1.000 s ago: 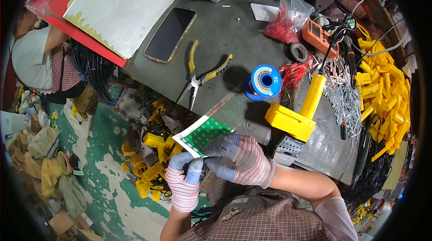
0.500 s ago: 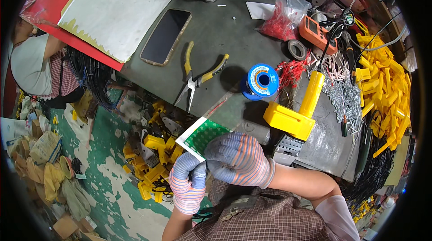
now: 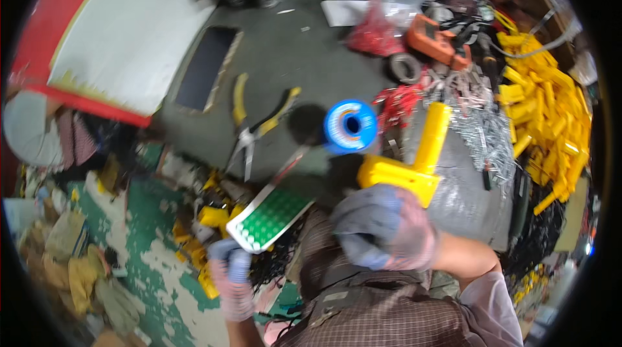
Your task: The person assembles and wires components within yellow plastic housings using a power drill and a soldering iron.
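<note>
Right hand (image 3: pixel 379 229) withdrawn, sheet (image 3: pixel 271 217) lengthwise toward spool (image 3: pixel 366 125)

The person wears 2 knit gloves (image 3: pixel 385 227), bluish-grey at the fingers, pinkish at the cuffs, a brown checked garment (image 3: pixel 382 311) and a pale sleeve (image 3: pixel 487 308)

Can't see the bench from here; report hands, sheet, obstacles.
Left hand holds green sheet by near edge. Right hand apart, grip unclear. Yellow part beyond right hand.

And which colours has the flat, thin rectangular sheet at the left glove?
The sheet is green with pale dots, white-edged; best in head view.
</note>
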`<act>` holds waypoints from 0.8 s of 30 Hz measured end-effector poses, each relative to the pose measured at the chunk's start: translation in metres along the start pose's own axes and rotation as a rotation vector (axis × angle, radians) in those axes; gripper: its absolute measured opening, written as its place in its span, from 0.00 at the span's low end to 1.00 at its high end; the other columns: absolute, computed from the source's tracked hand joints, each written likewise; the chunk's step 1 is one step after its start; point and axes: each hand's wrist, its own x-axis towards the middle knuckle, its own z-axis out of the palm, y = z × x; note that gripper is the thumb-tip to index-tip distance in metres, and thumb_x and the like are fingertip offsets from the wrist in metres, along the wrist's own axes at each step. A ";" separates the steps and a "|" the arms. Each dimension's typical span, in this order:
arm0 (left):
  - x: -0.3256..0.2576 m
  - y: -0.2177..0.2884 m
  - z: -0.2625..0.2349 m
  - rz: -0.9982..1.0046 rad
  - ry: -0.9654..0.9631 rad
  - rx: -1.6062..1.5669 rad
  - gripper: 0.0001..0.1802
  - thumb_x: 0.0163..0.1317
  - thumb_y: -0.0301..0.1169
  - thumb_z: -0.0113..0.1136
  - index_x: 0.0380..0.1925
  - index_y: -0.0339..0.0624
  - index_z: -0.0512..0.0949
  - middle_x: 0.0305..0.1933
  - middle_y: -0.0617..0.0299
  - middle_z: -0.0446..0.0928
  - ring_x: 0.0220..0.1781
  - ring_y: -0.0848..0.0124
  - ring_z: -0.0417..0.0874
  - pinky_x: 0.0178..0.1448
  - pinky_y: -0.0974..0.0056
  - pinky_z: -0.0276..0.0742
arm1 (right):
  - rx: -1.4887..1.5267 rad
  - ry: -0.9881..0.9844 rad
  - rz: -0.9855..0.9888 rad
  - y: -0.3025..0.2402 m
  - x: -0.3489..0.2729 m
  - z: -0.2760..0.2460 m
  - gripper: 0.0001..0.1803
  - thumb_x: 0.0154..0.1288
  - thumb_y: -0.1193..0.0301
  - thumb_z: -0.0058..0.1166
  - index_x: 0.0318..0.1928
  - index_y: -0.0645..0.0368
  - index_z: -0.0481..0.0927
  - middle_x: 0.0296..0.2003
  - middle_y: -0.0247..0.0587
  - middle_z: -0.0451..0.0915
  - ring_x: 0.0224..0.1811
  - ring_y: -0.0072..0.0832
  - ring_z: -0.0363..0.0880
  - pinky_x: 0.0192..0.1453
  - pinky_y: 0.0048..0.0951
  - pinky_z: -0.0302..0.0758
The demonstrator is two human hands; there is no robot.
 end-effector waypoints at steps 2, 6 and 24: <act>0.000 -0.044 -0.034 0.095 0.352 -0.110 0.13 0.64 0.28 0.54 0.47 0.37 0.71 0.48 0.59 0.74 0.51 0.68 0.73 0.62 0.61 0.67 | -0.137 -0.031 -0.008 0.013 0.009 -0.048 0.11 0.45 0.76 0.63 0.33 0.56 0.78 0.34 0.36 0.81 0.40 0.34 0.81 0.43 0.33 0.77; 0.009 -0.005 0.009 0.463 0.255 0.404 0.18 0.65 0.37 0.54 0.51 0.39 0.69 0.55 0.51 0.69 0.50 0.62 0.73 0.56 0.56 0.71 | -0.414 -0.092 -0.035 0.046 0.019 -0.096 0.13 0.44 0.76 0.62 0.34 0.56 0.76 0.39 0.37 0.79 0.47 0.38 0.79 0.52 0.38 0.76; 0.060 0.080 0.139 1.003 -0.356 0.852 0.32 0.51 0.63 0.63 0.52 0.63 0.76 0.66 0.51 0.60 0.69 0.42 0.56 0.69 0.36 0.54 | 0.058 -0.495 0.003 0.061 0.007 -0.139 0.17 0.52 0.68 0.54 0.44 0.53 0.82 0.54 0.44 0.74 0.62 0.45 0.67 0.68 0.47 0.63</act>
